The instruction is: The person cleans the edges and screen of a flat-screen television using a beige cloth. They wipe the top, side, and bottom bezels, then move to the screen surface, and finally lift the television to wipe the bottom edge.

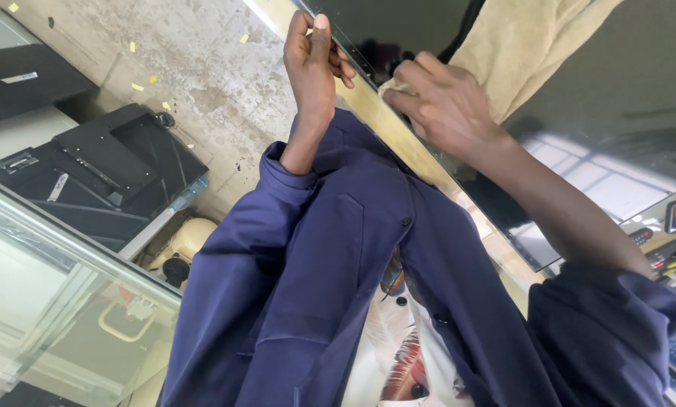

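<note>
Two bare hands worked at the edge of a large dark screen (579, 98) that lay flat with its glossy face reflecting a window. The right hand (443, 102) pressed a tan cloth (519, 45) against the glass close to the near border, its grip closed down over a bunched part of the fabric while the rest of the cloth trailed away across the panel. The left hand (313, 60) stood just beside it at the screen's rim, its grip narrow, fingers curled around the frame's corner with the thumb raised; whether it pinched anything small I could not tell. Judging by how things lay, the wiping seemed to be in progress rather than finished: the cloth sat on only a small patch near the border, and most of the dark surface stretched beyond it, so much of the panel looked left to cover, though the pictures did not show which parts were already clean. A pale golden strip (398, 139) ran along under the screen's edge, between the hands and the person's dark blue jacket (330, 271). Off to the left, well apart from the hands, black panels (104, 173) rested beside a glass sheet (59, 294), and yellow scraps dotted the concrete floor (202, 68).
</note>
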